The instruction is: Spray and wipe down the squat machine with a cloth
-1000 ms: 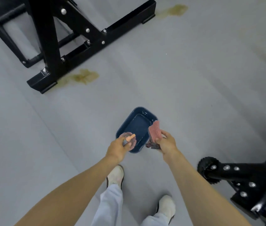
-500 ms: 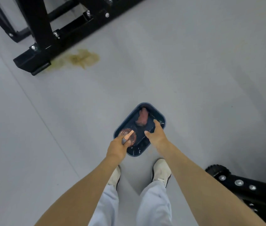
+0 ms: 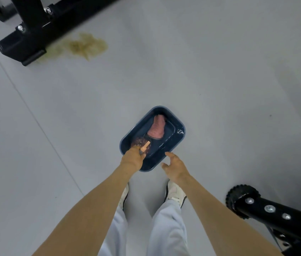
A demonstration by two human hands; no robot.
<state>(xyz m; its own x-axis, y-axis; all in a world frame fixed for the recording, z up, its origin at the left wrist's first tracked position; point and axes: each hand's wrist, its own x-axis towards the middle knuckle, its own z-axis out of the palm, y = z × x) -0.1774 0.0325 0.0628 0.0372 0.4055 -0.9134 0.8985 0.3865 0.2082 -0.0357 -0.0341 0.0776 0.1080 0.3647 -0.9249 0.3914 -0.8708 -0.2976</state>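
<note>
A dark blue tub (image 3: 180, 137) sits on the grey floor in front of my feet. A pink cloth (image 3: 157, 127) lies inside it, toward the far end. My left hand (image 3: 132, 159) grips a spray bottle (image 3: 142, 144) with an orange nozzle and holds it over the tub's near end. My right hand (image 3: 174, 166) hovers just beside the tub's near right corner, fingers spread and holding nothing. Black frame parts of the squat machine (image 3: 275, 211) show at the lower right.
Another black steel frame foot (image 3: 22, 47) lies at the upper left, with a yellow-brown stain (image 3: 86, 46) on the floor beside it. My white shoes (image 3: 175, 193) stand just behind the tub.
My right hand let the pink cloth drop into the tub and pulled back toward me. My left hand brought the spray bottle down over the tub. The view tilted down.
</note>
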